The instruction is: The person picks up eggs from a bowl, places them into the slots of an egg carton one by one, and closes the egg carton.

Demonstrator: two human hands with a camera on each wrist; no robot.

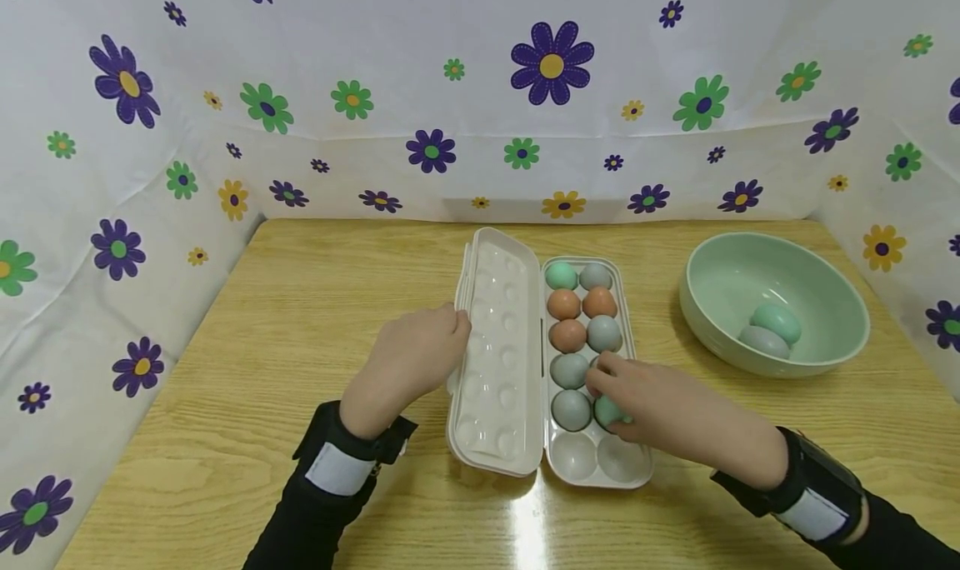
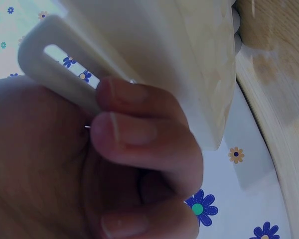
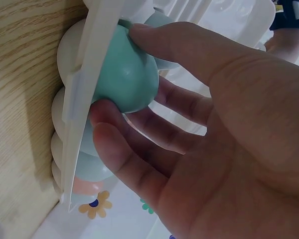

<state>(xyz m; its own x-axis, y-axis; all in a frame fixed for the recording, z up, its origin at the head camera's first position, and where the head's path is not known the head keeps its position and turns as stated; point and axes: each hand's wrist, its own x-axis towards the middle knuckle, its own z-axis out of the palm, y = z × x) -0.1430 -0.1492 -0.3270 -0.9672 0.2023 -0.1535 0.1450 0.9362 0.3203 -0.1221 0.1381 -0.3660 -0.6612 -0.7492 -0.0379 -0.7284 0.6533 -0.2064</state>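
Observation:
An egg carton (image 1: 639, 462) of white plastic lies on the table with its lid (image 1: 491, 378) folded back to the left. My left hand (image 1: 408, 353) grips the lid's left edge; in the left wrist view its fingers curl at a slotted loop handle (image 2: 32, 52). With thumb and fingers around it, my right hand (image 1: 667, 403) holds a green egg (image 3: 127, 72) sitting in a right-column cup near the front. Brown eggs (image 1: 567, 336), grey-blue eggs (image 1: 572, 409) and another green egg (image 1: 561, 275) fill cups behind and beside it. Both front cups are bare.
A pale green bowl (image 1: 701, 324) stands to the right, holding a green egg (image 1: 776, 323) and a grey egg (image 1: 763, 342). A flower-printed cloth (image 1: 480, 70) hangs behind and at both sides of the wooden table (image 1: 300, 270).

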